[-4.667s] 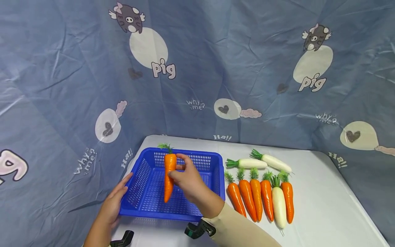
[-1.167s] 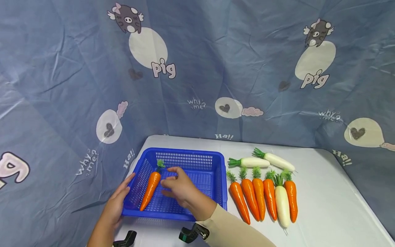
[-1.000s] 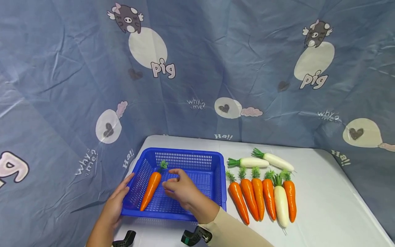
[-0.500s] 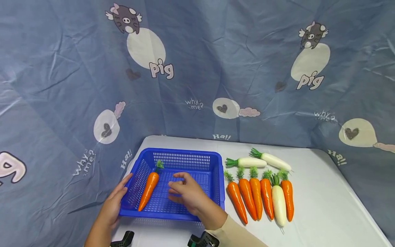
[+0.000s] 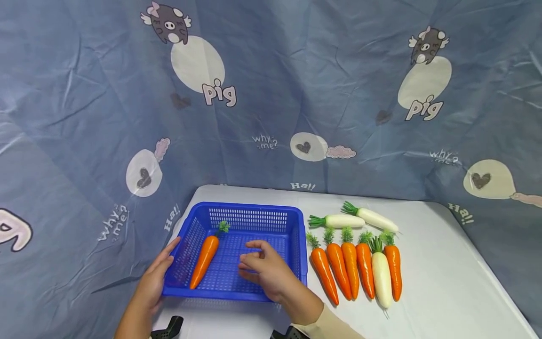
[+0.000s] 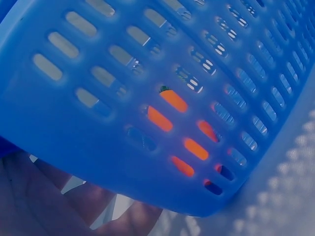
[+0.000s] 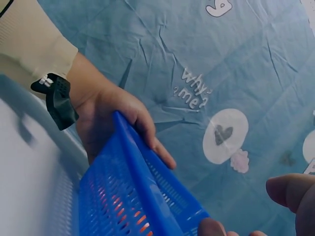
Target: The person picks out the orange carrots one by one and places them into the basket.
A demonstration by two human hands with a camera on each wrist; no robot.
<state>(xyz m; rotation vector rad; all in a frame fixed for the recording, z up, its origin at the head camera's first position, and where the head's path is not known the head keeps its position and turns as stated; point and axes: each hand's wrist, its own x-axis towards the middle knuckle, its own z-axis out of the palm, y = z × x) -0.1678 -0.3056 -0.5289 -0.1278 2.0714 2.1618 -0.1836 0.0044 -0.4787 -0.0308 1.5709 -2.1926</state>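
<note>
One carrot (image 5: 205, 261) lies in the basket (image 5: 250, 206), its tip toward the table's (image 5: 440, 263) near-left corner; the right hand (image 5: 267, 270), fingers apart and empty, is at its right; the left hand's (image 5: 155, 278) straight fingers touch the basket.

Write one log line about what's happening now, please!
left hand: touching left side of basket | right hand: above basket, holding nothing | in basket: one carrot | on table: five carrots, three white radishes

The basket (image 5: 216, 294) is blue, carrots (image 5: 204, 262) orange, radishes (image 5: 382, 281) white, and the blue backdrop (image 5: 254, 56) bears grey pigs (image 5: 169, 20).
</note>
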